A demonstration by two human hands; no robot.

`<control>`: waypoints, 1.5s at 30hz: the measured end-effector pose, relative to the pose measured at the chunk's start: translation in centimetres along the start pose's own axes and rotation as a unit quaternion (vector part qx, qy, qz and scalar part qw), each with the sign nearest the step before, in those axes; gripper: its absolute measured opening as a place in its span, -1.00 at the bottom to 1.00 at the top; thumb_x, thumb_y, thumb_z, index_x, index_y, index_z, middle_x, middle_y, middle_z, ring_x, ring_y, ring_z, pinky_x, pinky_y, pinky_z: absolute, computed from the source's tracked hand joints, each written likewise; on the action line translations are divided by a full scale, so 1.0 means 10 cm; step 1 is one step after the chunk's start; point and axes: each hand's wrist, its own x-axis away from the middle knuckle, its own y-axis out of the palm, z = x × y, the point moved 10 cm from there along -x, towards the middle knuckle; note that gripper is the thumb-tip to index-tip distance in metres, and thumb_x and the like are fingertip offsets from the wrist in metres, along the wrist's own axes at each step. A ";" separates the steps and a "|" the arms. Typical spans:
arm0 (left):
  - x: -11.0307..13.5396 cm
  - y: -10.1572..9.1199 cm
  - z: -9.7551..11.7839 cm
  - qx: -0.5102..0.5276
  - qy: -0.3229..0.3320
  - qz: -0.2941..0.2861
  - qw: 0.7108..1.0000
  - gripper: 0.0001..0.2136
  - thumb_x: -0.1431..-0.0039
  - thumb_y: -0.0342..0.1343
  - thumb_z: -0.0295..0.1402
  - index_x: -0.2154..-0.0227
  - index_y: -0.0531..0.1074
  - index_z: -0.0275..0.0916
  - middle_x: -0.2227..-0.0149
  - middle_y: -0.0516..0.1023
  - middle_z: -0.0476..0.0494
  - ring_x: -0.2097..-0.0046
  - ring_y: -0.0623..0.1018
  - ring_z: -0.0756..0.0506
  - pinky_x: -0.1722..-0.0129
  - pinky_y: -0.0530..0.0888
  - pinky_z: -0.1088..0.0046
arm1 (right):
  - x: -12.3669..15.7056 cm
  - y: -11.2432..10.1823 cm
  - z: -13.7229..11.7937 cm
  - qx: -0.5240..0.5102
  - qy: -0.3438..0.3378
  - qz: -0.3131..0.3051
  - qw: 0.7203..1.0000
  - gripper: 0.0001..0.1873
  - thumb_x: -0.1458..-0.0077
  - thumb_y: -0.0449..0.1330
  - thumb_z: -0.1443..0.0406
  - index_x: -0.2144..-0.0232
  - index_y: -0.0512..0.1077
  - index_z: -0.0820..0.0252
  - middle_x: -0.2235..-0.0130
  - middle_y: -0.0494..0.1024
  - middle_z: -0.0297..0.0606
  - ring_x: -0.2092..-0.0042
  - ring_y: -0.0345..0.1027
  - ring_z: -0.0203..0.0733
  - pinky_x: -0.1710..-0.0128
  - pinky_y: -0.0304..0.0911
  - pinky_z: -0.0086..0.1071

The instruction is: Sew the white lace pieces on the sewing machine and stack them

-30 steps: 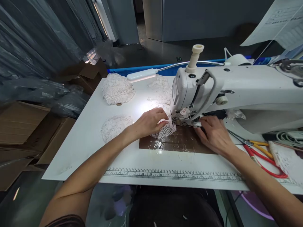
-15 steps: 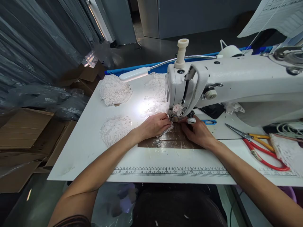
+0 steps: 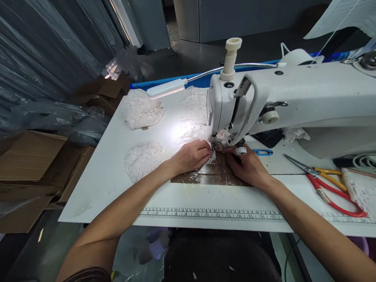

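Note:
White lace fabric [image 3: 211,158] lies at the needle area of a white sewing machine [image 3: 249,102]. My left hand [image 3: 194,156] is closed on the lace, its fingertips just left of the presser foot. On the other side of the needle, my right hand [image 3: 251,166] is closed, fingers bent and thumb drawn in; the machine head partly hides the fingertips, and what they hold cannot be made out. A brown shiny plate [image 3: 211,178] lies on the table beneath both hands. A pale ribbon rose [image 3: 223,135] sits on the machine head above the needle.
Lace pieces [image 3: 143,109] [image 3: 143,161] lie to the left on the white table [image 3: 96,188]. Red-handled scissors [image 3: 335,196], yellow-handled scissors [image 3: 329,178] and a blue clip [image 3: 263,152] lie right. A lamp [image 3: 167,89] hangs behind; cardboard boxes [image 3: 32,160] stand left.
The view has shifted slightly, so the machine appears a little further right and larger. Both hands keep nearly the same place beside the needle, and the lace there has shifted only slightly.

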 end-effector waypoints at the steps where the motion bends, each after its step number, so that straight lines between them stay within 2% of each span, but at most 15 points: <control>1: 0.00 0.00 0.01 -0.009 0.004 0.001 1.000 -0.80 -0.34 -0.02 -0.40 0.31 0.48 -0.32 0.25 0.54 -0.20 0.22 0.53 -0.05 0.26 0.54 0.39 | 0.00 0.01 0.01 0.001 0.001 0.000 1.000 -0.73 -0.17 0.04 0.31 0.15 0.48 0.17 0.15 0.52 -0.13 0.07 0.35 0.00 0.25 0.29 -0.25; 5: 0.00 0.02 0.04 -0.042 0.019 0.005 0.999 -0.81 -0.35 -0.03 -0.41 0.31 0.48 -0.30 0.25 0.54 -0.17 0.26 0.51 -0.04 0.29 0.51 0.40 | 0.01 0.01 -0.02 0.021 0.004 0.000 1.000 -0.70 -0.21 0.03 0.25 0.11 0.49 0.18 0.13 0.50 -0.10 0.08 0.34 0.00 0.29 0.27 -0.27; 9: 0.01 0.02 0.07 -0.069 0.035 0.013 0.997 -0.78 -0.35 -0.04 -0.42 0.34 0.48 -0.29 0.28 0.54 -0.16 0.30 0.49 -0.03 0.32 0.49 0.40 | 0.00 0.05 -0.18 0.082 -0.023 -0.031 0.996 -0.62 -0.26 -0.03 0.23 0.01 0.49 0.09 0.18 0.48 -0.09 0.18 0.34 -0.03 0.32 0.21 -0.30; 12: 0.02 0.03 0.09 -0.080 0.044 0.010 0.996 -0.78 -0.36 -0.04 -0.42 0.34 0.49 -0.29 0.28 0.55 -0.16 0.30 0.48 -0.03 0.30 0.49 0.40 | -0.01 0.06 -0.28 0.117 -0.051 -0.043 0.991 -0.61 -0.26 -0.03 0.25 -0.01 0.50 0.03 0.17 0.44 -0.07 0.28 0.29 -0.09 0.35 0.18 -0.31; 16: 0.04 0.02 0.10 -0.069 0.053 0.001 0.996 -0.81 -0.34 -0.02 -0.39 0.29 0.50 -0.28 0.24 0.56 -0.17 0.27 0.49 -0.04 0.24 0.50 0.37 | -0.02 0.09 -0.29 0.127 -0.055 -0.043 0.989 -0.60 -0.25 -0.04 0.26 -0.03 0.49 0.00 0.18 0.41 -0.07 0.33 0.25 -0.14 0.36 0.16 -0.31; 23: 0.07 0.03 0.16 -0.098 0.087 -0.010 0.991 -0.83 -0.30 0.01 -0.40 0.24 0.51 -0.29 0.20 0.56 -0.19 0.31 0.49 -0.05 0.27 0.49 0.35 | 0.00 0.08 -0.28 0.089 -0.050 -0.027 0.994 -0.60 -0.27 -0.05 0.28 -0.01 0.49 0.02 0.13 0.41 -0.06 0.24 0.31 -0.09 0.29 0.22 -0.24; 30: 0.10 0.06 0.20 -0.088 0.096 -0.016 0.991 -0.84 -0.29 -0.01 -0.45 0.24 0.48 -0.33 0.16 0.54 -0.26 0.24 0.51 -0.08 0.22 0.51 0.30 | 0.05 -0.01 -0.14 0.000 0.011 -0.018 1.000 -0.57 -0.23 -0.04 0.33 -0.08 0.43 0.11 0.23 0.49 -0.16 0.19 0.36 -0.09 0.32 0.27 -0.31; 38: 0.10 0.07 0.22 -0.108 0.102 -0.016 0.989 -0.82 -0.30 -0.02 -0.44 0.24 0.48 -0.38 0.16 0.54 -0.29 0.24 0.49 -0.10 0.19 0.50 0.30 | 0.05 0.06 -0.11 0.015 -0.030 -0.025 0.999 -0.60 -0.25 0.00 0.28 -0.07 0.45 0.06 0.12 0.46 -0.09 0.11 0.35 -0.03 0.15 0.30 -0.19; 45: 0.09 0.07 0.22 -0.104 0.083 -0.036 0.990 -0.81 -0.32 -0.05 -0.43 0.22 0.46 -0.38 0.15 0.52 -0.31 0.20 0.48 -0.12 0.13 0.47 0.30 | 0.08 0.09 -0.15 0.054 -0.069 -0.045 0.995 -0.60 -0.24 0.03 0.27 -0.08 0.44 -0.05 0.08 0.42 -0.09 0.14 0.33 -0.05 0.22 0.31 -0.21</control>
